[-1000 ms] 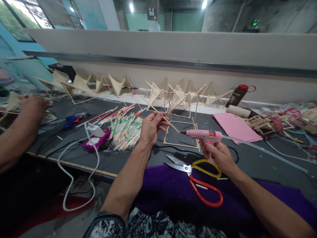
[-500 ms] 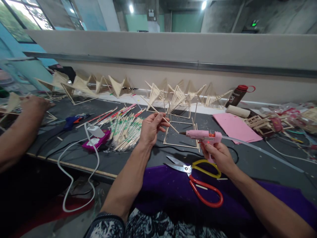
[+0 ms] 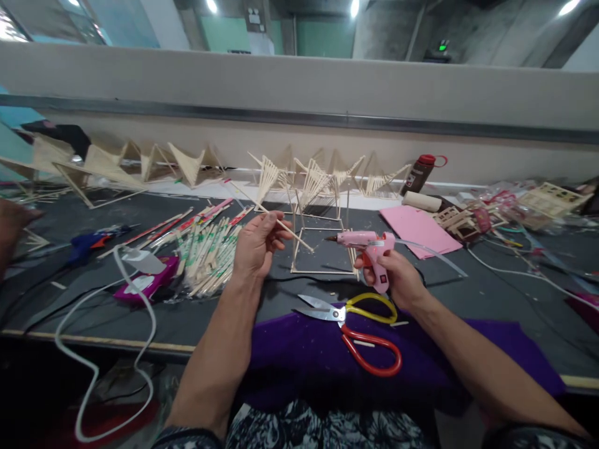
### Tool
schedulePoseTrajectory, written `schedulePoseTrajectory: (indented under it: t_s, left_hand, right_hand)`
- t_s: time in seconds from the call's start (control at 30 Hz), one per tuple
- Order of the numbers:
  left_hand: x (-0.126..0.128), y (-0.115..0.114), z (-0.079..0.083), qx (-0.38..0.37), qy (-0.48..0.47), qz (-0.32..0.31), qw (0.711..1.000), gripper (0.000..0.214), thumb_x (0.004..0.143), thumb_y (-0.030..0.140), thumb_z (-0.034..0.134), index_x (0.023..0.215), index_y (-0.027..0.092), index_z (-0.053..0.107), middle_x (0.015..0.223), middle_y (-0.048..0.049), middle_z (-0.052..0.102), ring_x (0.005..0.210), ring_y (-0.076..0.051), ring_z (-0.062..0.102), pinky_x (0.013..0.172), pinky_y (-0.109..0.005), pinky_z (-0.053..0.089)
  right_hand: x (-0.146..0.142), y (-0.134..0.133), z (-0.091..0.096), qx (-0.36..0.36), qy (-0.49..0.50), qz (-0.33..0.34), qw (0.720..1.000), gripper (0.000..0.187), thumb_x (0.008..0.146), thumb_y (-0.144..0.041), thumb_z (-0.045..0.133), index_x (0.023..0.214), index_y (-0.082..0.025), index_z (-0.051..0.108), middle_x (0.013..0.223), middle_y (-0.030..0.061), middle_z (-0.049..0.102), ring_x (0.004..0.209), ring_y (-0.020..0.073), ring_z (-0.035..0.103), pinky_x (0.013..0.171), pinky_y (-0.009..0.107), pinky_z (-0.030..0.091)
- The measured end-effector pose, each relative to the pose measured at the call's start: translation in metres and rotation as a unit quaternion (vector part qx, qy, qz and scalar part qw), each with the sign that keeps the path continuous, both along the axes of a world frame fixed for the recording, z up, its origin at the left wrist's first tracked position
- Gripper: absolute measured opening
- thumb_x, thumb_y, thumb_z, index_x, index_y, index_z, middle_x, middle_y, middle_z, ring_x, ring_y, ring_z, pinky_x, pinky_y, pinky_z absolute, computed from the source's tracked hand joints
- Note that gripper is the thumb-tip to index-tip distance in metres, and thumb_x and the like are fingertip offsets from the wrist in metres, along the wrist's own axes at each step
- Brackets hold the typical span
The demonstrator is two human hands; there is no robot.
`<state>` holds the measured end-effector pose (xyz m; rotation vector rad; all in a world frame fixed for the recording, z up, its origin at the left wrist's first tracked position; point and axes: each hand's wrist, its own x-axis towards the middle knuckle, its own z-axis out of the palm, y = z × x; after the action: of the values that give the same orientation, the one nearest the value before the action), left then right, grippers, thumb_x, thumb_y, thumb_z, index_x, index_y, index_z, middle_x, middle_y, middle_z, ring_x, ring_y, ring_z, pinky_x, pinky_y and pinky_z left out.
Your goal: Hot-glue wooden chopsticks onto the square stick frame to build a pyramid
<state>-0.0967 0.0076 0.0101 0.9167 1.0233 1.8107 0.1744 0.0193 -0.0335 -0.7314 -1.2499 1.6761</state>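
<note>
The glue gun [image 3: 362, 240] is pink. The scissors [image 3: 345, 316], at 6 o'clock from it, have one yellow and one red handle. Cloth [image 3: 290, 349]: purple. Sheet [image 3: 418, 227], 2 o'clock: pink. Desk [image 3: 491, 299]: dark grey. Stick [image 3: 297, 237]: pale wood.

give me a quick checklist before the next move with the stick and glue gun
1. Stick gripped in left hand: ok, pinched near its middle with both ends free.
2. Glue gun held firmly in right hand: ok.
3. Nozzle aimed toward the stick's near end: ok.
4. Nozzle touching the stick: not ok, a gap shows between them.
5. Glue ready at the nozzle: cannot tell, too small to see.
6. Scissors out of the way: ok, they lie untouched on the purple cloth, nearer the person than both hands.
</note>
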Motion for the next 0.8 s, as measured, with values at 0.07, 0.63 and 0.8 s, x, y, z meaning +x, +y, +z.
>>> schedulePoseTrajectory:
  t_s: [0.07, 0.63, 0.8]
  left_hand:
    - [0.0, 0.0, 0.002, 0.001, -0.004, 0.003, 1.0, 0.029, 0.069, 0.036, 0.077, 0.082, 0.013, 0.065, 0.067, -0.0024, 0.071, 0.046, -0.009, 0.062, 0.034, -0.012, 0.04]
    - [-0.001, -0.002, 0.005, 0.014, 0.0, 0.003, 1.0, 0.028, 0.071, 0.036, 0.076, 0.081, 0.013, 0.065, 0.067, -0.0022, 0.07, 0.047, -0.009, 0.063, 0.033, -0.011, 0.04]
    - [0.0, -0.005, 0.001, 0.027, 0.037, 0.017, 0.999, 0.034, 0.069, 0.042, 0.078, 0.084, 0.013, 0.066, 0.069, -0.0034, 0.071, 0.05, -0.011, 0.065, 0.036, -0.013, 0.043]
  right_hand:
    - [0.004, 0.003, 0.003, -0.005, 0.021, 0.023, 1.0, 0.028, 0.071, -0.032, 0.068, 0.095, -0.017, 0.068, 0.093, 0.008, 0.073, 0.062, 0.0131, 0.059, 0.057, 0.026, 0.046]
    - [0.034, 0.001, 0.004, -0.005, -0.003, 0.018, 1.0, 0.055, 0.057, -0.009, 0.073, 0.11, -0.023, 0.07, 0.117, 0.0041, 0.068, 0.088, 0.0122, 0.064, 0.08, 0.023, 0.053]
    - [0.073, 0.035, 0.004, -0.005, -0.035, -0.128, 0.991, 0.031, 0.062, -0.017, 0.071, 0.093, -0.018, 0.071, 0.085, 0.0026, 0.069, 0.068, 0.0105, 0.062, 0.059, 0.02, 0.053]
